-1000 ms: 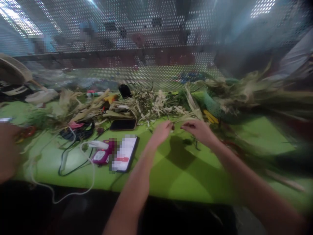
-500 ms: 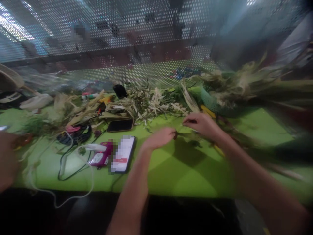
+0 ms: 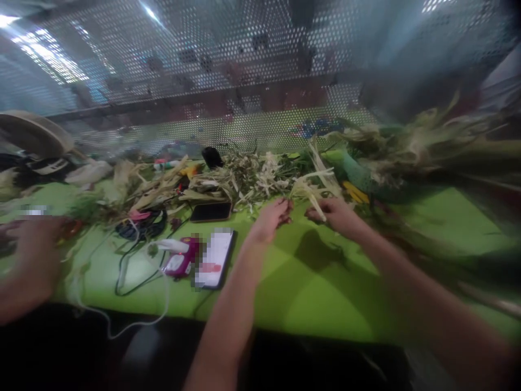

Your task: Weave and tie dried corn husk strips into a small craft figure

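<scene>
shifting toward the far edge of the green table point(image 3: 297, 312) since half a second ago, the person's left hand point(image 3: 274, 214) is hovering in front of the heap of plant scraps point(image 3: 266, 171), and pale strips point(image 3: 314, 200) are now standing out at the right hand point(image 3: 336, 214), where none were showing. the right thumb and fingers are pinching, seemingly on the strips' lower end; the upper ends are fanning out toward the heap and the far edge. the left fingers are bending loosely, apart from the strips, and whether they are gripping something small one cannot tell.

for a tidy hold, the right hand is probably best served by keeping its pinch light and close to the lower end, since such thin strips are likely to be creasing or splitting under a hard squeeze.

left of the hands, a dark phone point(image 3: 210, 212) is lying farther back than a lit phone point(image 3: 215, 258), which is sitting beside a purple socket block point(image 3: 179, 259). toward the far right corner, a green basket point(image 3: 358, 168) is holding long husks point(image 3: 419, 144). at the left edge, a co-worker's hand point(image 3: 36, 252) is showing.
</scene>
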A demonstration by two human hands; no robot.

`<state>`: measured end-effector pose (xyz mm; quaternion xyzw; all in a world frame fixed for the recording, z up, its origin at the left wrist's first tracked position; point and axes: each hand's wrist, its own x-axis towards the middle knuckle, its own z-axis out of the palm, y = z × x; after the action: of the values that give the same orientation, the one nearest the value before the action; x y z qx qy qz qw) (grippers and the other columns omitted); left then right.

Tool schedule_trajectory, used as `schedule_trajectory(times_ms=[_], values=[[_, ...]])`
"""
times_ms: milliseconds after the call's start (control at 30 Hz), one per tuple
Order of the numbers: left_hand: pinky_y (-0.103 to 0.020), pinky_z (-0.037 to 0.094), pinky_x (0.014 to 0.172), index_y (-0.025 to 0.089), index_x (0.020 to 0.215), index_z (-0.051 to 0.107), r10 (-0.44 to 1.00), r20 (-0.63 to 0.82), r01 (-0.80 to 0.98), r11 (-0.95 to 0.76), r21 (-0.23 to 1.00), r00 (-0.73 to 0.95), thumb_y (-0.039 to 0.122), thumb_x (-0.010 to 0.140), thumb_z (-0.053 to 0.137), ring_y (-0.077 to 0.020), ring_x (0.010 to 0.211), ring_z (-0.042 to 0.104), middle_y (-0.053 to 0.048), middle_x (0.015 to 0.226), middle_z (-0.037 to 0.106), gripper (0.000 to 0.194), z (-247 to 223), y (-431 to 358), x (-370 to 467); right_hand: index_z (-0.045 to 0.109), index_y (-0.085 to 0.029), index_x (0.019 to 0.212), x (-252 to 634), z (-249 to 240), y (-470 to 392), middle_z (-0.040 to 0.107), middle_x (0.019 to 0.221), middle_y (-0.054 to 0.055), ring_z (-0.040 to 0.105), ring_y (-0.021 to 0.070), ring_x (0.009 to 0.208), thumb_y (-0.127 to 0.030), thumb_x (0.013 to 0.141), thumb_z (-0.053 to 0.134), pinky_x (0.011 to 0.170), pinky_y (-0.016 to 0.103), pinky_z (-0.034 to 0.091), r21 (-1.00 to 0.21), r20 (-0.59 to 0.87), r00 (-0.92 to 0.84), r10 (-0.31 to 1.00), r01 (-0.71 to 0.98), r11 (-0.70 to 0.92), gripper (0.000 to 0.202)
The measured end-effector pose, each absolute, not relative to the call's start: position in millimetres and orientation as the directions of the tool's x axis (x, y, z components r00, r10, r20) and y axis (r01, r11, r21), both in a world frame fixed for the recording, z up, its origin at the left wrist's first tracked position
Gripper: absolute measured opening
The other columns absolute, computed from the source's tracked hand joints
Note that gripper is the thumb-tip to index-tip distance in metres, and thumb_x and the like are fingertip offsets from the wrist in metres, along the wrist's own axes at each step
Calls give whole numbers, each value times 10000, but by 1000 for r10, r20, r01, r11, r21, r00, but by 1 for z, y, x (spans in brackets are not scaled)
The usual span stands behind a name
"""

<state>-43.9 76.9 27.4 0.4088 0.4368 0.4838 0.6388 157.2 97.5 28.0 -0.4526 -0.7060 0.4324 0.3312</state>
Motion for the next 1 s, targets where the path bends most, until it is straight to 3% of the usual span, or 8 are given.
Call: schedule_trajectory(times_ms=[100, 200, 367, 533, 667, 800, 900, 1000], values=[[-191, 390, 583, 153, 789, 558, 991, -125, -224, 131, 966, 43, 339, 854, 596, -57, 565, 412, 25, 671, 464, 200, 25, 81, -47, 774, -195, 922, 155, 26, 94, 665, 675, 11, 563, 160, 608, -544, 760, 701, 593, 280, 413, -833, 125, -411, 903, 450, 321, 392], [-199, 373, 579, 160, 781, 571, 996, -71, -69, 67, 995, -54, 341, 879, 542, -78, 577, 402, 32, 637, 400, 208, 19, 86, -52, 757, -250, 1094, 152, 25, 90, 676, 653, -1, 562, 163, 562, -494, 753, 736, 572, 280, 401, -712, 130, -514, 848, 546, 440, 420], [-230, 382, 602, 169, 813, 595, 994, 29, 202, -6, 979, -108, 286, 900, 450, -116, 641, 436, 11, 700, 458, 205, 14, 92, -56, 766, -278, 1047, 148, 21, 85, 765, 1025, 52, 692, 229, 880, -385, 936, 527, 762, 317, 476, -598, 308, -546, 779, 526, 605, 285], [-271, 364, 681, 192, 799, 521, 983, 131, 497, -49, 866, -131, 247, 917, 440, -151, 695, 473, -1, 722, 506, 153, 19, 87, -50, 766, -274, 985, 142, 16, 73, 763, 905, 55, 664, 211, 802, -298, 922, 523, 707, 294, 444, -474, 363, -562, 743, 576, 667, 253], [-311, 371, 770, 196, 780, 525, 981, 193, 749, -102, 654, -36, 204, 924, 422, -198, 779, 508, -51, 772, 553, 176, 19, 82, -38, 763, -258, 903, 138, 17, 63, 717, 747, 56, 609, 188, 691, -242, 904, 500, 658, 290, 410, -434, 354, -643, 680, 531, 728, 263], [-331, 380, 794, 192, 774, 562, 964, 218, 842, -243, 482, 153, 163, 910, 414, -224, 814, 526, -94, 832, 582, 202, 20, 79, -40, 766, -265, 967, 149, 27, 67, 745, 846, 70, 642, 217, 780, -295, 896, 539, 719, 317, 449, -510, 397, -553, 732, 530, 677, 240], [-329, 385, 802, 191, 765, 606, 932, 220, 794, -361, 490, 288, 138, 889, 445, -219, 801, 534, -89, 812, 599, 211, 26, 75, -49, 765, -269, 1038, 163, 34, 78, 759, 960, 80, 666, 267, 909, -366, 887, 579, 791, 356, 479, -559, 440, -405, 802, 576, 597, 259], [-322, 395, 803, 192, 778, 660, 911, 163, 689, -395, 608, 379, 146, 884, 469, -209, 807, 557, -76, 830, 645, 224, 34, 70, -55, 770, -243, 1026, 175, 35, 93, 753, 1056, 83, 672, 285, 973, -389, 897, 574, 842, 374, 478, -608, 472, -288, 833, 579, 544, 276]])
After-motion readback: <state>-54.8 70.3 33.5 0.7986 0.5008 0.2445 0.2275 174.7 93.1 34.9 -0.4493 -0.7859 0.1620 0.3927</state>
